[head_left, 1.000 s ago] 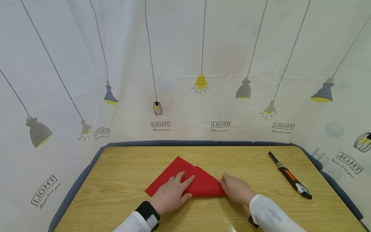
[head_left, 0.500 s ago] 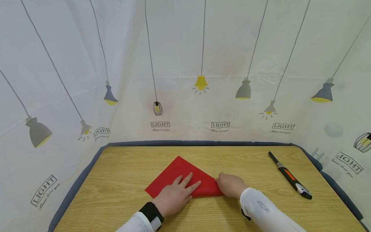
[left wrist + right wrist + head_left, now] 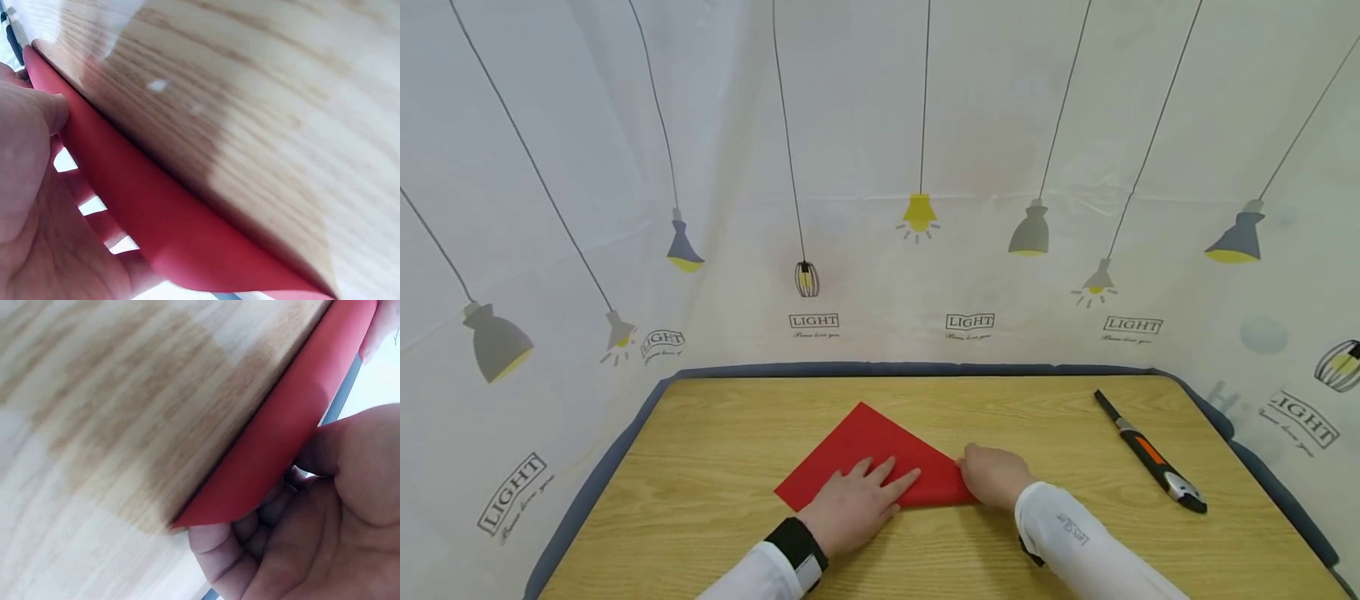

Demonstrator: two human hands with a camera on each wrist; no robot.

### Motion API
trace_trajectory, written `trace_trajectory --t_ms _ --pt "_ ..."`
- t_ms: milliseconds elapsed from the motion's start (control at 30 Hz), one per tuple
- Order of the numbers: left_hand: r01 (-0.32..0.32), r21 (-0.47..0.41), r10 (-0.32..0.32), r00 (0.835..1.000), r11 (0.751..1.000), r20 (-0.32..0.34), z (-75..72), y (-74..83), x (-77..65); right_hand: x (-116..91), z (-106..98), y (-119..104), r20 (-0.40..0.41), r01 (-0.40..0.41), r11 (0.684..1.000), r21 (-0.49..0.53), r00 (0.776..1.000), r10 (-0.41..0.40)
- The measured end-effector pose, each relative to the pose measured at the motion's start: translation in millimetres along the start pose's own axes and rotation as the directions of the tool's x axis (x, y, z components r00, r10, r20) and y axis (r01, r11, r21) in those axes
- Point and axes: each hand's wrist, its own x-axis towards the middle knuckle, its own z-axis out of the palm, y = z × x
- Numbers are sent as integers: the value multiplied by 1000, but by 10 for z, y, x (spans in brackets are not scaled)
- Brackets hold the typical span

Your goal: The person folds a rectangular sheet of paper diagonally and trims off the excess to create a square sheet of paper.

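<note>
A sheet of red paper (image 3: 868,437), folded over into a triangle-like shape, lies on the wooden table in the head view. Its folded edge faces the person. My left hand (image 3: 853,508) rests on its left part with the fingers spread and straight. At the right corner, my right hand (image 3: 996,477) pinches the paper with curled fingers. The left wrist view has the rounded fold of the paper (image 3: 144,200) running beside the thumb and fingers. In the right wrist view, the pointed end of the paper (image 3: 256,456) meets the curled fingertips (image 3: 209,540).
To the right on the table (image 3: 700,467) lies a slim tool (image 3: 1150,454) with a black and orange handle, a silver end and a narrow dark tip. A white curtain (image 3: 880,125) printed with lamps surrounds the table behind its dark edging (image 3: 865,369).
The upper flap has shifted left until its edge lines up with the layer below. My right hand moved slightly left with the corner; my left hand slid a little right, fingers spread wider.
</note>
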Motion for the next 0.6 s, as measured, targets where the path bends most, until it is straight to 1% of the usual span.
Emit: trace_trajectory --t_ms 67,133,267,333,400,467,600 --pt "1 5 -1 1000 1000 0 2 12 11 -14 -5 22 4 -12 999 36 1000 12" --pt "2 12 -2 1000 1000 -2 4 24 15 -36 -12 55 5 -29 995 97 1000 29" --pt "11 4 -11 1000 1000 2 10 45 16 -128 -25 151 -24 -39 976 214 999 45" --pt "17 -8 -17 1000 1000 6 10 52 17 -194 -25 204 -47 -11 966 258 999 24" --pt "22 -18 -22 1000 1000 10 11 54 20 -262 -13 252 -74 40 960 277 997 -20" --pt "27 -21 -27 1000 999 13 12 48 24 -325 -1 292 -104 108 959 263 991 -83" --pt "28 -17 -28 1000 999 12 7 30 29 -401 32 349 -157 223 964 147 967 -200"
